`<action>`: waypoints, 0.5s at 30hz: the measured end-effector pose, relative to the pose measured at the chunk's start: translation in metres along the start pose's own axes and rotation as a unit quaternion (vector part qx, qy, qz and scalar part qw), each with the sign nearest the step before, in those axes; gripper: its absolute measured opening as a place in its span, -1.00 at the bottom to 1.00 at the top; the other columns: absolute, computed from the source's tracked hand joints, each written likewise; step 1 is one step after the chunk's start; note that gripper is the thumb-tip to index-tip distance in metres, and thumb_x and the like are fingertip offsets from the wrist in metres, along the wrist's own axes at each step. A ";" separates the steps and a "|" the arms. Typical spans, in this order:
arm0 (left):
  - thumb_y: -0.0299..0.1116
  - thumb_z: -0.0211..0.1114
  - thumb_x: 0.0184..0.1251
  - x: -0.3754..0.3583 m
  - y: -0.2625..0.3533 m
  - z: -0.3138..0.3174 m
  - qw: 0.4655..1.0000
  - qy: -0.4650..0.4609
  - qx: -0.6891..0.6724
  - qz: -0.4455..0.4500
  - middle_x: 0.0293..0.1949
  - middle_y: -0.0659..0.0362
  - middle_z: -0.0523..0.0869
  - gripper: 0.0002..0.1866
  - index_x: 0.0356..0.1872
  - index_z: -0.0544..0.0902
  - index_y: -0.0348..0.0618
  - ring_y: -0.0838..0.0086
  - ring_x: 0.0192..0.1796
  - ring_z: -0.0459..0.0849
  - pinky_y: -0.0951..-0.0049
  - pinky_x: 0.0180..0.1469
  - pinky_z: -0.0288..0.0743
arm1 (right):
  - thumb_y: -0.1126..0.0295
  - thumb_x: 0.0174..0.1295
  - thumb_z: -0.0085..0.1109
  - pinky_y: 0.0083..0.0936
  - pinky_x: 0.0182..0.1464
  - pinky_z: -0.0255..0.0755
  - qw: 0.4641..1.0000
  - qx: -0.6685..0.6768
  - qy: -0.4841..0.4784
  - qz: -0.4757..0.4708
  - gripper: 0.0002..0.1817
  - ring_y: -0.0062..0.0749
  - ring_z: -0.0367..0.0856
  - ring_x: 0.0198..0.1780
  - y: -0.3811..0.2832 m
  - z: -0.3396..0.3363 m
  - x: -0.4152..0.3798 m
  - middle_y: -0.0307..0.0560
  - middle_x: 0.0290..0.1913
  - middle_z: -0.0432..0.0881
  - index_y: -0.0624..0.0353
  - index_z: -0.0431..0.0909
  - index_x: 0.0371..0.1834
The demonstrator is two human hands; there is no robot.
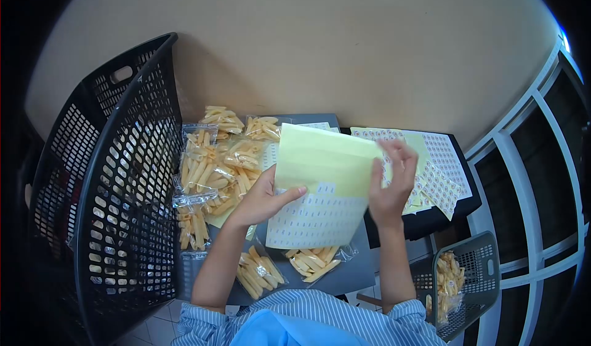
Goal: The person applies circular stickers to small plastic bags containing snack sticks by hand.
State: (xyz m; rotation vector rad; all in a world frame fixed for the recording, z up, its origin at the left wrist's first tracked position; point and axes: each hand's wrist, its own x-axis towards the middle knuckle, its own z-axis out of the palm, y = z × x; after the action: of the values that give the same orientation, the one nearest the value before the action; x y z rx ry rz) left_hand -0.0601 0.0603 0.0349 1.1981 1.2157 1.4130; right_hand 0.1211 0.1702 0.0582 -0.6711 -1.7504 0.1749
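My left hand (266, 199) grips a pale yellow label sheet (320, 217) at its left edge, thumb on the front. The sheet's upper part is bare yellow backing; rows of small white printed labels fill the lower part. At the sheet's right edge is my right hand (393, 186), slightly blurred, with thumb and fingers apart and bent. Whether its thumb touches the sheet I cannot make out. Clear bags of pale yellow stick-shaped snacks (206, 173) lie in a pile left of the sheet. Two more snack bags (258, 272) rest near the table's front edge, one partly under the sheet.
A tall black perforated basket (129, 180) stands at the left. More label sheets (440, 161) are spread on a black surface at the right. Below them, a smaller dark basket (483, 272) holds snack bags. The grey table (363, 275) meets a beige wall behind; a white-framed grille is at far right.
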 end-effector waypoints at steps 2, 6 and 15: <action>-0.38 0.23 0.17 0.002 -0.009 0.002 1.000 0.023 0.008 0.018 -0.07 0.10 0.56 -0.59 0.03 0.40 -0.31 0.51 -0.04 0.52 0.47 0.02 0.39 | 0.53 -0.04 0.18 -0.37 -0.05 0.26 0.987 -0.028 -0.118 -0.106 -0.72 -0.27 0.43 -0.08 -0.011 -0.002 -0.013 -0.14 -0.23 0.49 0.12 0.57 -0.19; -0.41 0.22 0.18 0.003 -0.008 0.003 0.999 0.041 -0.026 0.005 -0.09 0.10 0.57 -0.61 0.02 0.40 -0.32 0.52 -0.04 0.52 0.49 0.01 0.39 | 0.47 -0.08 0.25 -0.40 -0.05 0.20 0.966 -0.037 -0.199 -0.158 -0.73 -0.36 0.43 -0.09 -0.025 0.010 -0.022 -0.24 -0.25 0.52 0.07 0.61 -0.23; -0.43 0.20 0.18 0.000 -0.005 0.009 0.994 0.107 0.029 -0.003 -0.11 0.10 0.59 -0.62 0.01 0.40 -0.33 0.53 -0.07 0.54 0.50 -0.01 0.40 | 0.46 -0.14 0.29 -0.45 -0.10 0.18 0.978 0.009 -0.160 -0.134 -0.83 -0.48 0.50 -0.26 -0.013 0.030 -0.027 -0.36 -0.41 0.56 0.06 0.62 -0.40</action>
State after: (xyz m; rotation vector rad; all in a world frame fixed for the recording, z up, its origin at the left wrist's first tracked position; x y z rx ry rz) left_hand -0.0514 0.0624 0.0305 1.1021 1.4137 1.5414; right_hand 0.0923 0.1522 0.0329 -0.4014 -2.1269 0.1157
